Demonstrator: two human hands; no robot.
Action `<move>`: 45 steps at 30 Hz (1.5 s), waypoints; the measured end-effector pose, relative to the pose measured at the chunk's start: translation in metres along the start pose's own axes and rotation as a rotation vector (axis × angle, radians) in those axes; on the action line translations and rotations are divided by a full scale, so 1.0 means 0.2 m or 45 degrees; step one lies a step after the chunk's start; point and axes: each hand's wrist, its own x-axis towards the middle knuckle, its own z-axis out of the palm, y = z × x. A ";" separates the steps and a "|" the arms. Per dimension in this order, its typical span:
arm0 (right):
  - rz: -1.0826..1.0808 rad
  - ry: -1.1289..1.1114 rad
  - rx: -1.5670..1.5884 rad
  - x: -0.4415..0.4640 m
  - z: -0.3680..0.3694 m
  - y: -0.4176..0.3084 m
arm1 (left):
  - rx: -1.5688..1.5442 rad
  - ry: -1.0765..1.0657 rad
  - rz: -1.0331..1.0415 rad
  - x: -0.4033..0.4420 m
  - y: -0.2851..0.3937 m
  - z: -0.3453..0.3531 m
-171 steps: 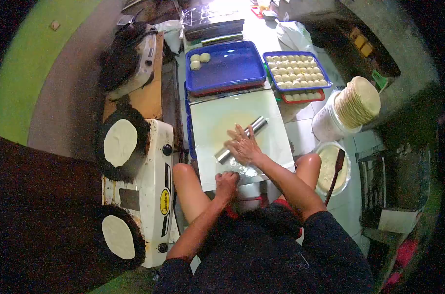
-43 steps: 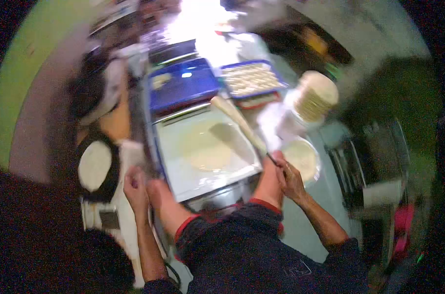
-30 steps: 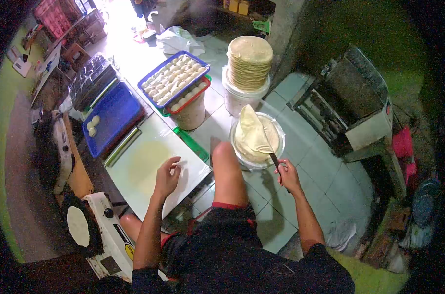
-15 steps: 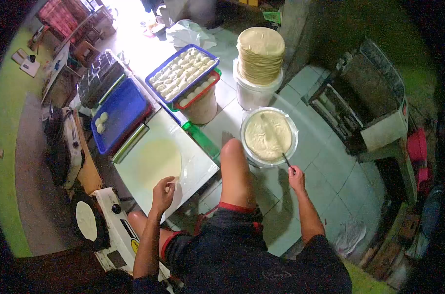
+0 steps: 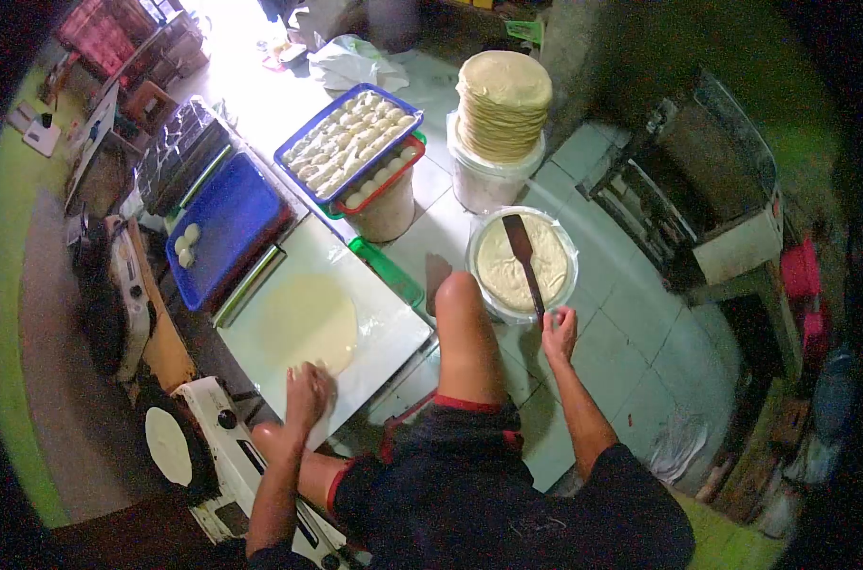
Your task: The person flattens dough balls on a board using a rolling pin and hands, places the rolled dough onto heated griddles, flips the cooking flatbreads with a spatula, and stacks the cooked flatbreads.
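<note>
My right hand (image 5: 559, 334) grips the handle of a dark spatula (image 5: 521, 242). Its flat blade lies over the top of the round pale flatbreads (image 5: 493, 261) in a plastic-lined white bucket. On the white board (image 5: 379, 356) lies a thin round dough sheet (image 5: 308, 318). My left hand (image 5: 308, 394) is at the near edge of this sheet, fingers curled together on the rim, slightly blurred. To the left, another flat round (image 5: 169, 446) sits on a dark griddle pan (image 5: 201, 465).
Beyond the board are a blue tray (image 5: 227, 228) with a few dough balls and a blue tray full of dough pieces (image 5: 350, 142). A tall flatbread stack (image 5: 502, 104) stands on a white bucket (image 5: 493, 180). A stove (image 5: 227, 418) is at left, a metal-framed appliance (image 5: 697, 199) at right.
The spatula blade, covered by the top flatbread before, now shows above it. My right hand has shifted slightly left. My left hand has moved down and left along the dough sheet's near edge.
</note>
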 end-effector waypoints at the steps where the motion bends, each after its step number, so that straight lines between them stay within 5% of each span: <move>1: -0.048 -0.007 0.087 0.04 -0.06 -0.16 | -0.117 0.227 0.088 0.05 -0.07 -0.02; 5: -0.269 -0.340 0.448 0.15 -0.09 -0.95 | 0.142 0.173 -0.004 0.38 -0.20 -0.47; 7: -0.408 -0.681 0.548 0.09 0.10 -1.32 | 0.393 0.624 0.205 0.54 -0.22 -0.74; 8: -0.471 -0.844 0.544 0.05 0.23 -1.47 | 0.508 0.449 -0.065 0.64 -0.19 -0.93; 9: -0.590 -1.007 0.475 0.00 0.37 -1.64 | 0.608 0.540 -0.067 0.70 -0.20 -1.11; 11: -0.897 -1.135 0.465 -0.09 0.69 -1.90 | 0.248 1.002 -0.095 0.65 0.02 -1.41; 14: -1.254 -1.091 0.447 -0.28 1.17 -2.12 | 0.772 1.551 0.288 0.69 -0.03 -1.52; 18: -1.504 -1.057 0.401 -0.42 1.41 -2.26 | -0.144 0.849 0.247 0.48 -0.04 -1.10; 22: -1.649 -1.015 0.437 -0.48 1.48 -2.27 | -0.243 0.628 0.002 0.45 -0.32 -0.41; 25: -1.952 -0.729 0.597 -0.49 1.49 -2.25 | -0.083 0.829 -0.155 0.54 -0.41 -0.24; 28: -1.873 -1.559 0.534 -0.37 1.51 -2.27 | -0.090 0.825 0.121 0.57 -0.52 -0.21; 29: -1.830 -1.502 0.805 -0.38 1.53 -2.27 | -0.096 0.838 0.208 0.58 -0.54 -0.20; 31: -1.981 -1.802 0.106 -0.18 1.50 -2.36 | -0.102 0.858 0.387 0.58 -0.56 -0.19; 34: -2.114 -2.328 -0.714 -0.01 1.53 -2.56 | -0.525 0.722 0.235 0.53 -0.49 -0.15; 35: -1.574 -2.743 -0.571 0.03 1.47 -2.60 | -0.799 0.653 0.004 0.49 -0.43 -0.15; 39: -0.102 -2.866 0.434 -0.06 1.54 -2.16 | -0.959 0.671 -0.310 0.51 -0.47 -0.08; 40: 0.020 -2.974 0.535 -0.08 1.37 -2.21 | -1.178 0.572 -0.396 0.50 -0.48 -0.07; 42: -0.436 -2.904 0.198 -0.12 1.16 -2.29 | -1.629 0.342 -0.576 0.44 -0.44 -0.02; 43: -0.339 -3.007 0.207 -0.14 1.12 -2.26 | -1.646 0.244 -0.584 0.41 -0.45 0.00; 45: -0.634 -2.987 0.084 -0.21 1.04 -2.25 | -1.747 0.052 -0.572 0.27 -0.41 -0.02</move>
